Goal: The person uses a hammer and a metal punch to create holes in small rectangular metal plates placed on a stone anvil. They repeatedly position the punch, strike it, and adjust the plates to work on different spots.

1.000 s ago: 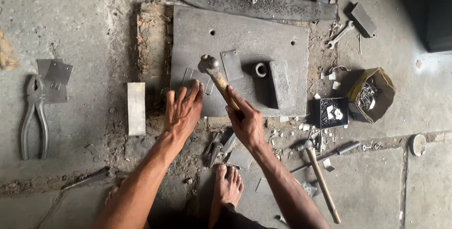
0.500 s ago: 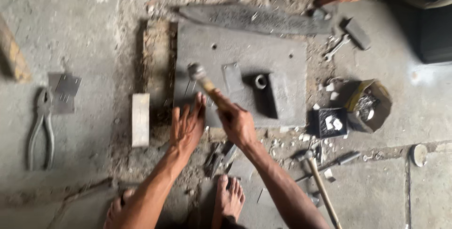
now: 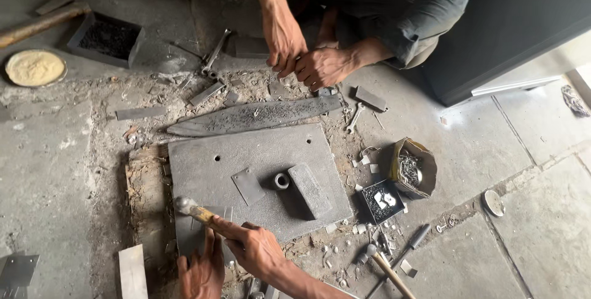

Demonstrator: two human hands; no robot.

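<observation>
Hammer sits in the right hand, fist closed on the wooden handle, head resting at the steel plate's near-left corner. Left hand is open, fingers pinning a thin sheet piece flat there. Co-worker's hands work together across the floor.

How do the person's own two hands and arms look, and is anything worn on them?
Both hands, the left hand and the right hand, are bare: no gloves, rings or watch visible. The right forearm is bare too, with no sleeve showing; the left arm is out of view.
</observation>
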